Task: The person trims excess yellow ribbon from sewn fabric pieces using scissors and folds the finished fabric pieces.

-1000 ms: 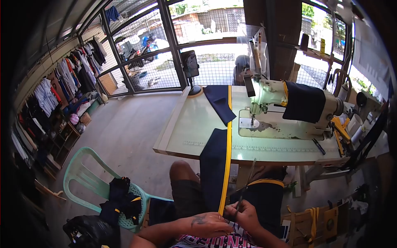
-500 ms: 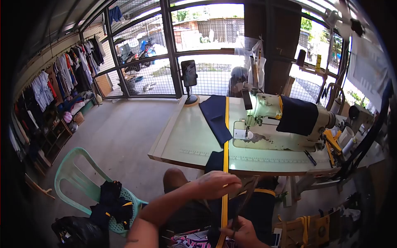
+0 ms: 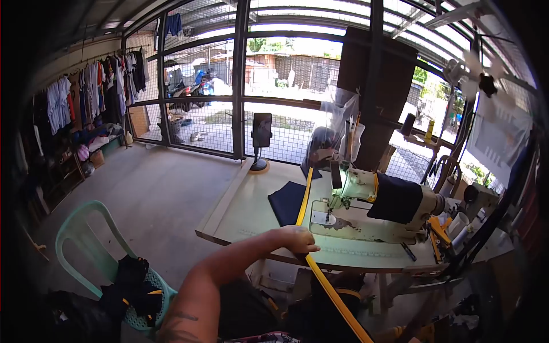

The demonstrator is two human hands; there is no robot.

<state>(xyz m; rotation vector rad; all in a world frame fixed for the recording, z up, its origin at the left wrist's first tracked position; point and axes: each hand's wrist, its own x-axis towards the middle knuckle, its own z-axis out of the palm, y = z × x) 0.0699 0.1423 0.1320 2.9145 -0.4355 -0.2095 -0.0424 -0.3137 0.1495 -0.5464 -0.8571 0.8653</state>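
Observation:
My left hand (image 3: 298,239) reaches across in front of the sewing table, its fingers closed on a long yellow-edged strip of dark fabric. The yellow strip (image 3: 334,297) runs taut from this hand down to the bottom edge, slanting right. Beyond the hand, the strip continues up over the tabletop beside a folded dark navy cloth (image 3: 287,203). My right hand is not clearly visible; a dim, partly cut-off shape low at the right may be part of it, and its fingers cannot be made out.
A sewing machine (image 3: 357,191) with dark cloth draped over it stands on the table (image 3: 229,214). A phone on a stand (image 3: 262,130) is at the far corner. A pen (image 3: 408,251) lies near the front edge. A green plastic chair (image 3: 86,240) holds dark garments at left.
The view has tilted and shifted. My left hand has pulled the strip, which now slants toward the lower right. My right hand, earlier low in front with a dark tool-like object, has moved rightward.

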